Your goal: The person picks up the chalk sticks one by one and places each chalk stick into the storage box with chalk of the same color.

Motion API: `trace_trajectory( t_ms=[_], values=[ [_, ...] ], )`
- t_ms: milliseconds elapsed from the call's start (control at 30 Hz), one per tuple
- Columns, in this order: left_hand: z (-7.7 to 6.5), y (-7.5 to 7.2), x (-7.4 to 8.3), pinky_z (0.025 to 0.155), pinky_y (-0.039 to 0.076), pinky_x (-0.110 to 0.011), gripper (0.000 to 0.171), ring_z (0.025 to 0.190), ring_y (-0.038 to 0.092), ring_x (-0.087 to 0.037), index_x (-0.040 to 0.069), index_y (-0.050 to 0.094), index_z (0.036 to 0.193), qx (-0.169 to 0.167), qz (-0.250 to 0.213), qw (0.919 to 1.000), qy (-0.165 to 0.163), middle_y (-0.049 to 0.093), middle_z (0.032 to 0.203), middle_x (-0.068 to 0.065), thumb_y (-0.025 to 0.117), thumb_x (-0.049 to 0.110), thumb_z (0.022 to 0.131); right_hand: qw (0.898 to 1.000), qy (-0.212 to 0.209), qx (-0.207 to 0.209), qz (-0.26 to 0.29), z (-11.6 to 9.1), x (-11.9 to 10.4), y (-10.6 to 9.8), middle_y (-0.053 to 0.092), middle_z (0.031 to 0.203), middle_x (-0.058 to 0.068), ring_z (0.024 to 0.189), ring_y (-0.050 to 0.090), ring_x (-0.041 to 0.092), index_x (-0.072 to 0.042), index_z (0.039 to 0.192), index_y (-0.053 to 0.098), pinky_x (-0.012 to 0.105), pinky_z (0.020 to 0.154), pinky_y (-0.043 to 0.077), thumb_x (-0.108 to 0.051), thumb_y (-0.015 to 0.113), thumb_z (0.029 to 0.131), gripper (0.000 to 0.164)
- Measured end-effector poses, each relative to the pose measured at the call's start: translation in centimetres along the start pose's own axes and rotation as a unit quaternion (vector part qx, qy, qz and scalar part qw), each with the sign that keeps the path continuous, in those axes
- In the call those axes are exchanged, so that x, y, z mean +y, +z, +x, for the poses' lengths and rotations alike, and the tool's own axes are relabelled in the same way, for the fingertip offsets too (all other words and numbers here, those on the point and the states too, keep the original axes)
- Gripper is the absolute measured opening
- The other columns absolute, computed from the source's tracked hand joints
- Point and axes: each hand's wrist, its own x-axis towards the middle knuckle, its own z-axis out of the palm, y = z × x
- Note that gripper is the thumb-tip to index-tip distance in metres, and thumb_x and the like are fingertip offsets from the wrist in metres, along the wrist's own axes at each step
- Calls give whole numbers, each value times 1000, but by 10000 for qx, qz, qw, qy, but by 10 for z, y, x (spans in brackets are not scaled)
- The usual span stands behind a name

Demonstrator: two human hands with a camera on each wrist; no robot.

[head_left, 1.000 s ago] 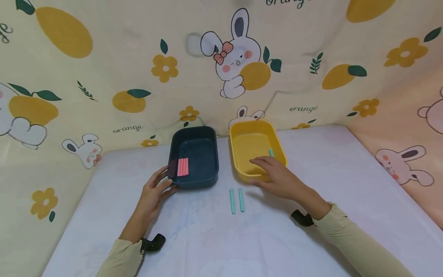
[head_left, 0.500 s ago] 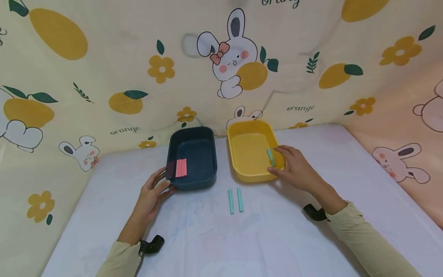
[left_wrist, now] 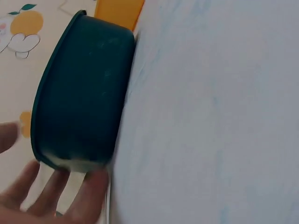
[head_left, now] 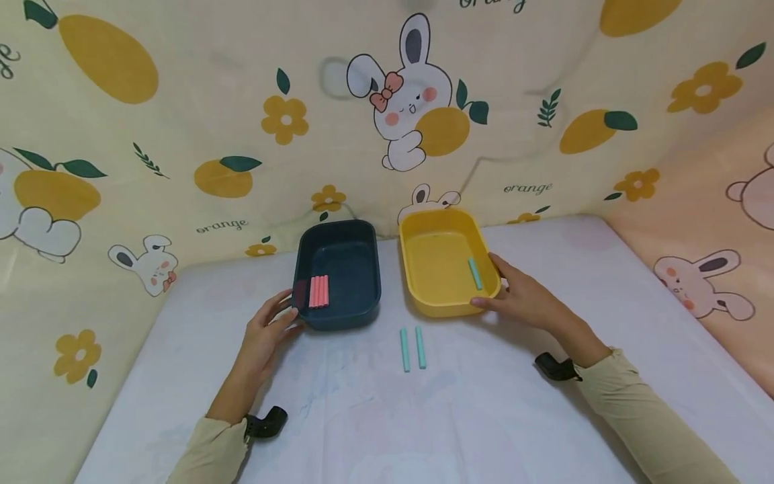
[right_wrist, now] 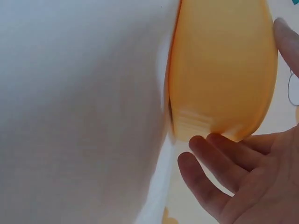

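Note:
Several pink chalk-like sticks (head_left: 319,292) lie side by side in the dark blue box (head_left: 363,316). My left hand (head_left: 264,339) is at that box's near left corner; its fingertips touch the outer wall (left_wrist: 84,93), and the thumb stands off the rim. One turquoise stick (head_left: 475,273) lies inside the yellow box (head_left: 423,308), near its right wall. My right hand (head_left: 529,296) is at the yellow box's near right corner, extended fingers (right_wrist: 205,154) along the outer wall and thumb by the rim. Two more turquoise sticks (head_left: 405,349) lie parallel on the table in front of the boxes.
A white cloth covers the table (head_left: 375,430). Both boxes stand near its back edge, close to a cream curtain (head_left: 242,121) printed with rabbits and oranges. A peach-coloured curtain (head_left: 713,202) hangs at the right.
My right hand has moved from over the yellow box to its right side, uncovering the turquoise stick inside. The left hand stays at the dark blue box.

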Motion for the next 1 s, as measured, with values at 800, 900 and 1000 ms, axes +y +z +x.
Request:
trace_trajectory(
  t_ms=[800, 900, 1000],
  values=[
    [-27, 106, 24, 91, 58, -41, 29, 106, 65, -22, 12, 65, 119, -1060, 2551, 9110, 3061, 67, 115, -6, 69, 26, 94, 9995, 253, -132, 155, 3, 6, -4, 36, 155, 23, 139, 39, 43, -9, 159, 14, 65, 109, 38, -70, 71, 76, 117],
    [-26, 121, 23, 92, 58, -39, 32, 108, 64, -26, 12, 63, 121, -1497, 2801, 9047, 2839, 66, 118, -9, 71, 26, 93, 9995, 221, -143, 195, 3, 6, -4, 36, 156, 22, 140, 39, 42, -10, 159, 14, 65, 110, 37, -70, 71, 77, 117],
    [-25, 134, 23, 94, 57, -36, 39, 110, 63, -24, 12, 62, 125, -1915, 3320, 8875, 2560, 65, 121, -9, 72, 30, 92, 9994, 208, -170, 227, 2, 6, -4, 36, 156, 22, 140, 40, 42, -10, 159, 14, 65, 110, 38, -68, 71, 77, 116]
  ],
)
